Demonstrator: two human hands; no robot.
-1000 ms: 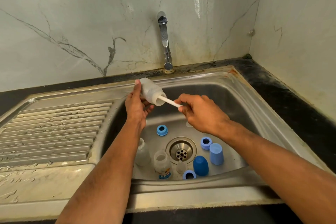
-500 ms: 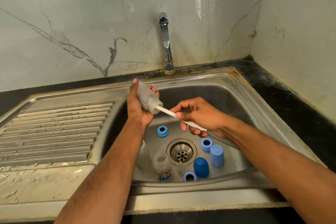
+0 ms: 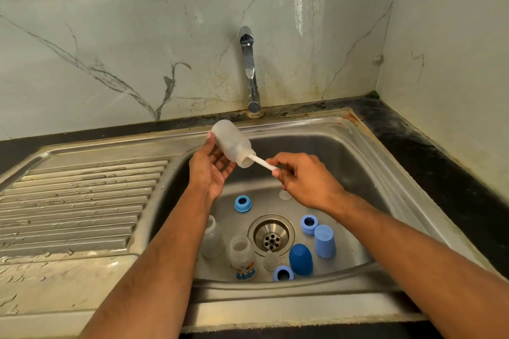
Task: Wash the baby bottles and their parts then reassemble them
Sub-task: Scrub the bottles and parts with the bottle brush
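My left hand (image 3: 208, 170) holds a cloudy baby bottle (image 3: 232, 143) tilted over the sink, mouth pointing right and down. A white brush handle (image 3: 261, 163) sticks out of the bottle's mouth, and my right hand (image 3: 305, 180) pinches its outer end. The brush head is hidden inside the bottle. On the sink floor stand two more clear bottles (image 3: 212, 238) (image 3: 243, 256), three blue collar rings (image 3: 242, 203) (image 3: 309, 224) (image 3: 283, 273), a dark blue cap (image 3: 300, 259), a light blue cap (image 3: 325, 241) and a clear teat (image 3: 270, 261).
The steel sink basin (image 3: 358, 162) has a round drain (image 3: 271, 235) in its middle. A chrome tap (image 3: 250, 71) rises behind it with no water running. A ribbed draining board (image 3: 77, 201) lies to the left. Black counter (image 3: 429, 151) and marble walls close the right corner.
My right hand has pushed the brush handle back into the bottle, so less of it shows. The bottle has tipped a little higher in my left hand.
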